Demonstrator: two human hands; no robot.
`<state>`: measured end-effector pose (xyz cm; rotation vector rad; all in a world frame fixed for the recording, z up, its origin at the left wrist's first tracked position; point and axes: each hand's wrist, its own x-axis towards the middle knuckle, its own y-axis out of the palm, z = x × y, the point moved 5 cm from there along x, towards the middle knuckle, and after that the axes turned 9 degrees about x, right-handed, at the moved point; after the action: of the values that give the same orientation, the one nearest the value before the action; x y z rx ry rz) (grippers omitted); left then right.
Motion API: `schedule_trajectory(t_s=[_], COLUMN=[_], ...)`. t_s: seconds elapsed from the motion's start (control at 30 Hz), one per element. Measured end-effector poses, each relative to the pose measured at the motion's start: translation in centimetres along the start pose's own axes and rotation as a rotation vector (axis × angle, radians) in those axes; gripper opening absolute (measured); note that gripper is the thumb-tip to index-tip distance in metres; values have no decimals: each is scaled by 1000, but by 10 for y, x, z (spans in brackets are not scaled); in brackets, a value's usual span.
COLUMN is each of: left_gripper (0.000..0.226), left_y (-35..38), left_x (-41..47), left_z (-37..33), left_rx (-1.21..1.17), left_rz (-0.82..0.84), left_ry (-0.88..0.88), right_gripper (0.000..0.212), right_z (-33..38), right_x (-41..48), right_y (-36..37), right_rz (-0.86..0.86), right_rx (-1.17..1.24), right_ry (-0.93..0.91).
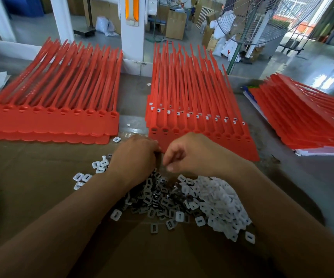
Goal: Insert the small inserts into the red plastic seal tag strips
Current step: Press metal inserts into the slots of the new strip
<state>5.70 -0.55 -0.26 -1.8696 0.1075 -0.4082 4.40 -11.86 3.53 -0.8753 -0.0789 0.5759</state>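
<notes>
Since both hands are bunched together right at the near edge of the middle stack of red strips (198,109), the next move comes down to a short reach forward, I reckon. My left hand (136,155) is knuckles-up with its fingers curled under. The right hand (184,155) is curled too, thumb tucked in near the forefinger. Honestly can't tell if either one has an insert pinched, that bit's hidden. The pile of white inserts (212,199) sits on my side of the hands, partly under the wrists. The top sheet's row of empty sockets (165,130) lies just beyond the knuckles, running left to right, with the strip tails pointing away from me. The left hand looks nearer the leftmost sockets, so I'd guess filling starts there.
</notes>
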Motion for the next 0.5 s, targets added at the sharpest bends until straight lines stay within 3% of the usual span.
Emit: schedule_trajectory(t_s=[0.2,0.5], left_gripper=[36,35], left_y=[1,1], left_x=[1,1], left_z=[1,1], left_rx=[13,10], left_rz=[-11,-12], left_ry=[-25,-20], right_gripper=[20,13], right_z=[3,5], right_x=[-4,-4], right_y=[16,22], right_rz=[34,8], right_rx=[-86,-107], right_ry=[33,20])
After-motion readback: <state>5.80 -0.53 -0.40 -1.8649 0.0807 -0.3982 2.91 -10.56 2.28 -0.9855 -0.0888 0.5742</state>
